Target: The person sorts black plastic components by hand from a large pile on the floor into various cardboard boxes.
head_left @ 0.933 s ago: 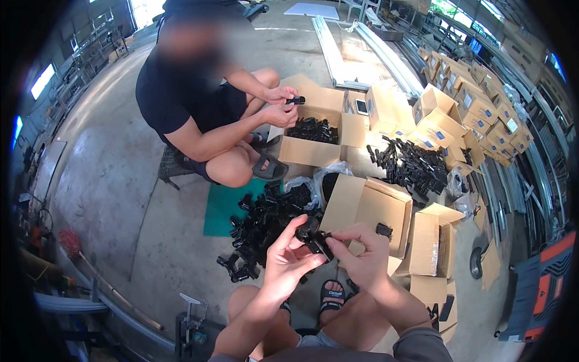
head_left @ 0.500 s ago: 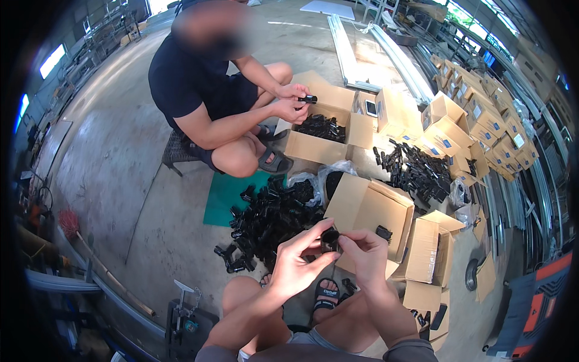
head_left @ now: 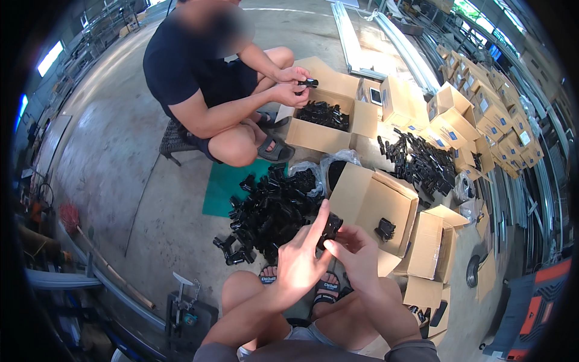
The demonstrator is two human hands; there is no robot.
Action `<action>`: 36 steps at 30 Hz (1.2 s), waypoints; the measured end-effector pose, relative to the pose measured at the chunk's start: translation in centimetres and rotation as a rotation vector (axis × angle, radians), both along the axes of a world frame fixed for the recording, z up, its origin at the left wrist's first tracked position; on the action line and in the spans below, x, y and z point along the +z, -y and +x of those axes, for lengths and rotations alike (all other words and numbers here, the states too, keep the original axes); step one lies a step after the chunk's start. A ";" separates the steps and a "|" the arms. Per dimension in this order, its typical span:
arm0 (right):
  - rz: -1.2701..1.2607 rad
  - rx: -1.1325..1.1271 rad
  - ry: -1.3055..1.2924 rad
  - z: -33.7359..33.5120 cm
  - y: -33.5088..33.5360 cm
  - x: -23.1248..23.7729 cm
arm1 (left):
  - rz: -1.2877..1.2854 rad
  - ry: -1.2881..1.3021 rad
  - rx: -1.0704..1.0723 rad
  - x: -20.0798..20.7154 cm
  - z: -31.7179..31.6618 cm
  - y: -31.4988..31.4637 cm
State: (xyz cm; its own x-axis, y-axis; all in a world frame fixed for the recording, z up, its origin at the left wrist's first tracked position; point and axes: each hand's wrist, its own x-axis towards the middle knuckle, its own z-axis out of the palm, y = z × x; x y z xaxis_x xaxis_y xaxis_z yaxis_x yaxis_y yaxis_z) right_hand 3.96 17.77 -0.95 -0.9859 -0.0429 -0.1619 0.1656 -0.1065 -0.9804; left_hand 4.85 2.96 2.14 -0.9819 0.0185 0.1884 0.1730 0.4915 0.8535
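Observation:
Between my two hands, above my knees, is a small black glossy fitting [head_left: 331, 227], perhaps plastic; its exact kind does not show. My left hand [head_left: 300, 256] grips it from the left, index finger stretched along its side. From the right, the thumb and fingers of my right hand [head_left: 358, 248] pinch it, partly hiding it. Just beyond lies a big heap of similar black fittings [head_left: 268, 208], spread partly over a green mat [head_left: 217, 192]. An open cardboard box [head_left: 356, 196] stands to the right of the heap, with a small cluster of black parts [head_left: 385, 229] inside.
Across from me a seated person [head_left: 187, 78] holds a black part over another open box [head_left: 319, 140]. More black pieces [head_left: 419, 163] lie piled at the right, before stacked cartons [head_left: 485, 114]. A smaller open carton [head_left: 425, 247] stands close on my right.
The black fitting has been turned in my fingers and raised slightly. My left index finger has straightened upward, and my right fingers have shifted round the fitting. The view has tilted a little.

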 end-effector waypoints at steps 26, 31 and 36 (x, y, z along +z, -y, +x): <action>0.036 0.146 0.085 -4.1 1.3 -0.5 | 0.824 0.303 0.117 -4.7 -1.0 1.1; -0.004 0.169 0.159 -4.5 0.5 -1.0 | 0.444 0.193 0.043 -5.1 -1.3 1.4; -0.090 0.163 0.279 -4.7 -0.2 -0.4 | 0.916 0.467 -0.014 -5.9 -1.2 1.3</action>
